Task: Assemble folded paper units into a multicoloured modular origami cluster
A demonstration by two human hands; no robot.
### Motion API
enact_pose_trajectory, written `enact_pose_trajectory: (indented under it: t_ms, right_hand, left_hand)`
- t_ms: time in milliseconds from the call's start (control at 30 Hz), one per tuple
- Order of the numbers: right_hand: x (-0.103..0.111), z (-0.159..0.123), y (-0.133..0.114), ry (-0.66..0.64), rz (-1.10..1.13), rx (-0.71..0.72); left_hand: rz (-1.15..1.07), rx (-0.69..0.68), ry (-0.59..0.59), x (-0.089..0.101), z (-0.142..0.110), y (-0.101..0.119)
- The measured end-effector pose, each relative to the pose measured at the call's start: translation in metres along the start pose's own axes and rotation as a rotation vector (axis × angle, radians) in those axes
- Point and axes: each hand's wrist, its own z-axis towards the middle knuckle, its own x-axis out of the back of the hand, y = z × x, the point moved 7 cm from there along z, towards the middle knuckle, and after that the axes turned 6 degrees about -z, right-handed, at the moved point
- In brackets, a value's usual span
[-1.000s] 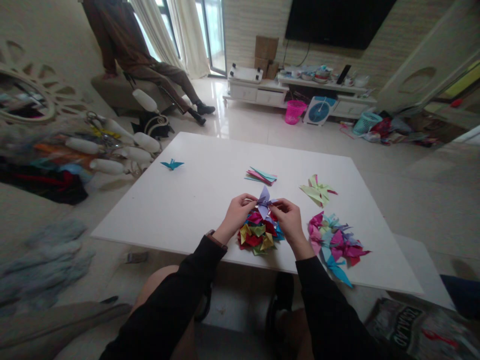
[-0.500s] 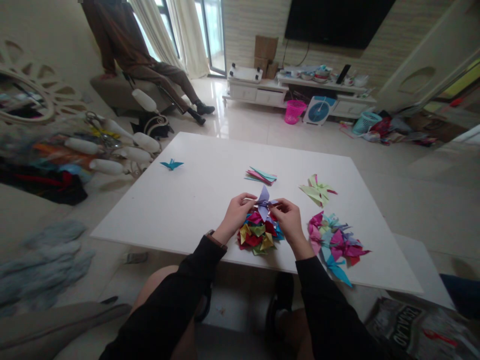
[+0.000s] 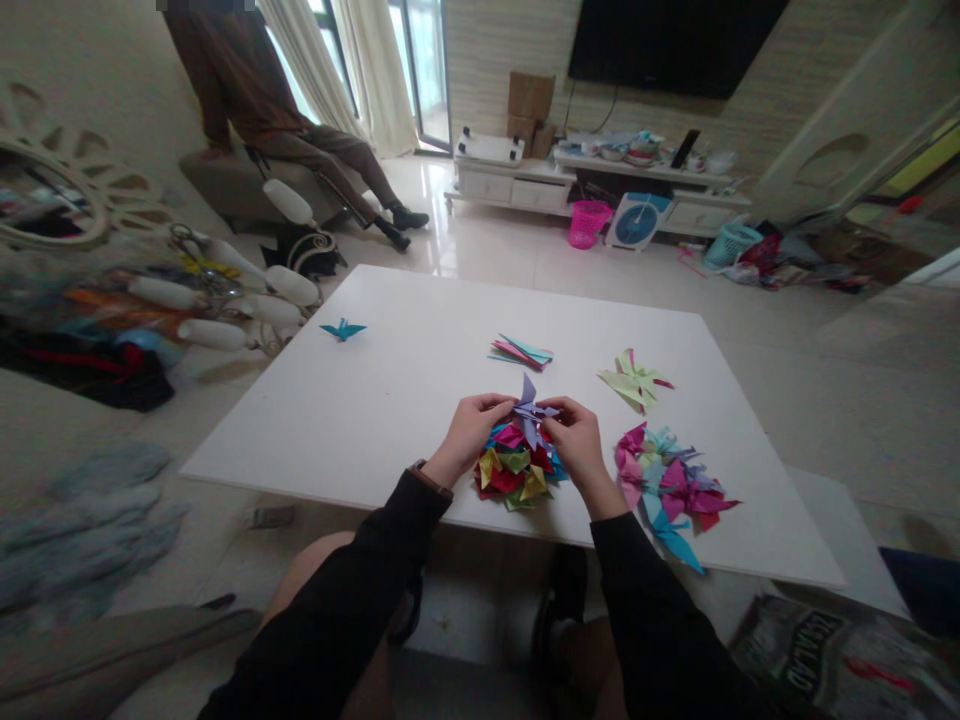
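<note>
A purple paper crane [image 3: 529, 411] is pinched between my two hands, its wings pointing away from me and toward me. My left hand [image 3: 474, 428] grips its left side with thumb and fingers closed. On the other side, my right hand [image 3: 574, 436] pinches the right end. Just below lies a pile of folded paper pieces [image 3: 516, 464] in red, gold, green, blue and pink, partly covered by the crane and hands. To the right sits a heap of paper cranes [image 3: 679, 485] in pink, magenta, light blue and purple.
The white table [image 3: 405, 400] carries a teal crane [image 3: 343, 329] at far left, a stack of folded paper strips [image 3: 521, 351] beyond my hands, and pale green folded papers [image 3: 636, 381] at right. Across the room, a person [image 3: 277, 130] sits on a grey seat.
The purple crane has tilted slightly and its wings look narrower, closer to edge-on. Both hands keep their pinch in nearly the same place.
</note>
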Motion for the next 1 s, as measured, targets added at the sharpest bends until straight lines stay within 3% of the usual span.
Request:
enact_pose_trajectory:
  t_ms: [200,433,667,1000]
  right_hand:
    - [0.002,-0.001,-0.006,0.048,0.070,0.046]
    - [0.000,-0.005,-0.012,0.033,0.000,0.055]
    - [-0.005,-0.006,-0.016,-0.002,0.034,0.068]
    - [0.001,-0.004,-0.014,0.075,0.048,0.103]
  left_hand:
    - [-0.261,0.091,0.066,0.000,-0.001,-0.004]
    - [-0.394,0.019,0.158,0.007,0.000,-0.002]
    - [-0.345,0.004,0.149,0.004,-0.004,-0.003]
    - [-0.263,-0.014,0.073,-0.004,-0.007,-0.001]
